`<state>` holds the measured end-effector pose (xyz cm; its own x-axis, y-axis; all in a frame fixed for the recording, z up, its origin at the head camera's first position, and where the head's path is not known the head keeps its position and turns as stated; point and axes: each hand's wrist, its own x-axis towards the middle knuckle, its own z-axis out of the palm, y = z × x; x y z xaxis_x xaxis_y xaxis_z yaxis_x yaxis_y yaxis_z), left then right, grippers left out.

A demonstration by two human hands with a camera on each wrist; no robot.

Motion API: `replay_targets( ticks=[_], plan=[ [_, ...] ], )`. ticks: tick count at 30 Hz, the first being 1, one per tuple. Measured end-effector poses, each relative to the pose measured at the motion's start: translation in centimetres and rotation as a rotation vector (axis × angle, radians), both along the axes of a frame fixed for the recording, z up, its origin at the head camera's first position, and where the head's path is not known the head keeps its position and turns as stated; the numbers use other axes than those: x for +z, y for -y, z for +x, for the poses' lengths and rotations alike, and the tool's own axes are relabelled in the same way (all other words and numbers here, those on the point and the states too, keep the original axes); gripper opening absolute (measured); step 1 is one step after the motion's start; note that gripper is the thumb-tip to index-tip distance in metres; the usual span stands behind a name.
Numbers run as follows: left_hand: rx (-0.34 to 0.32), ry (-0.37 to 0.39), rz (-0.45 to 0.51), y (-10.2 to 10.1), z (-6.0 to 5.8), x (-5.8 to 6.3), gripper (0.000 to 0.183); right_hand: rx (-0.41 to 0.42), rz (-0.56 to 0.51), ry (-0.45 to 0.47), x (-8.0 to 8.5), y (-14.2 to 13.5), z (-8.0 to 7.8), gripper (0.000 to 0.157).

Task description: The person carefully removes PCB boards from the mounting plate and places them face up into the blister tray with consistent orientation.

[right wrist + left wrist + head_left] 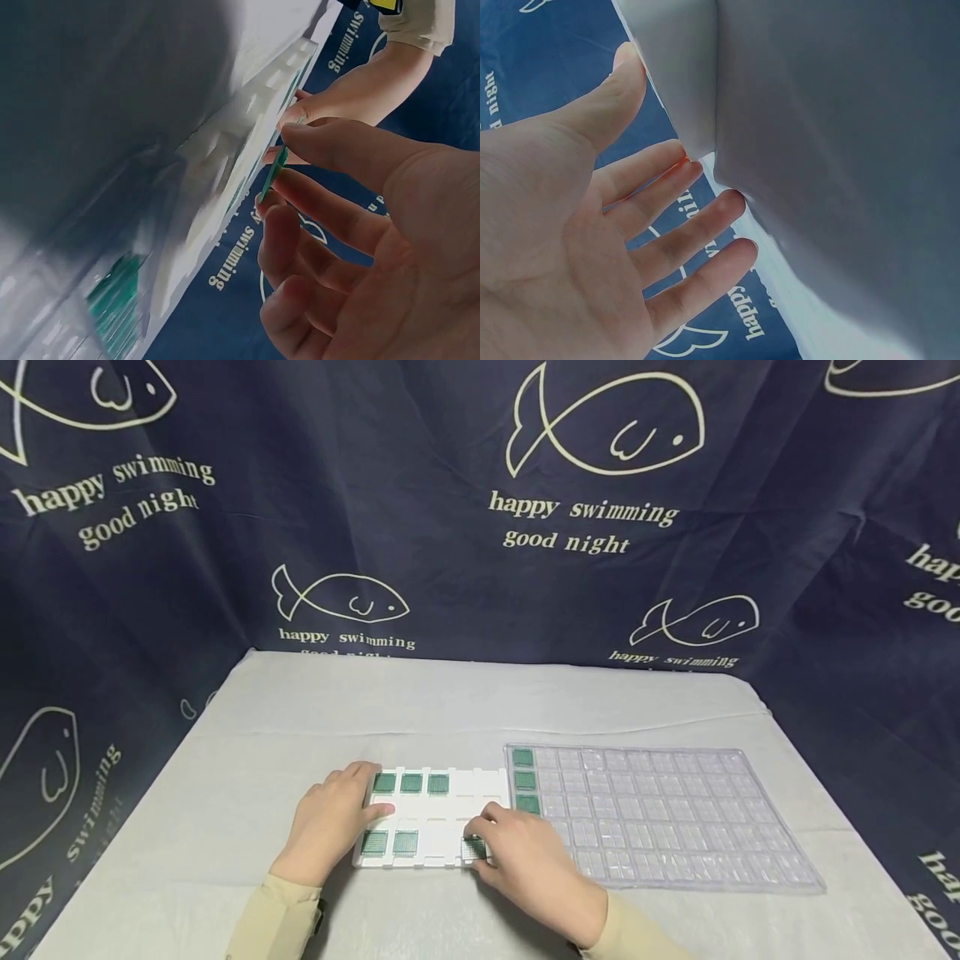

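A white tray lies on the table with several small square green circuit boards in it, such as the board in the near row. My left hand rests at the tray's left edge, its thumb over the top. The left wrist view shows that hand's fingers fairly straight. Between thumb and fingertips my right hand pinches a thin green circuit board, over the tray's near right corner. Right of the white tray lies a clear compartment tray.
Three green boards, the middle one among them, sit in the clear tray's leftmost column. Both trays rest on a table covered in pale cloth. Behind it hangs a dark blue curtain with fish prints.
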<state>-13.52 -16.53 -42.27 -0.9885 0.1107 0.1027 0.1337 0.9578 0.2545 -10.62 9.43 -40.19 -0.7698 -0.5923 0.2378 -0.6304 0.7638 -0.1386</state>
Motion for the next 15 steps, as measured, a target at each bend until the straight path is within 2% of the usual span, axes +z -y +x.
replay_targets(
  ticks=[8,15],
  plan=[
    [-0.001,-0.001,-0.001,0.0,0.0,0.1,0.062,-0.035,-0.018,0.032,-0.7,-1.8,0.2,0.03],
    [-0.002,0.008,-0.006,-0.1,0.1,0.2,0.063,-0.103,-0.025,0.08,-1.1,-3.7,0.3,0.029]
  ],
)
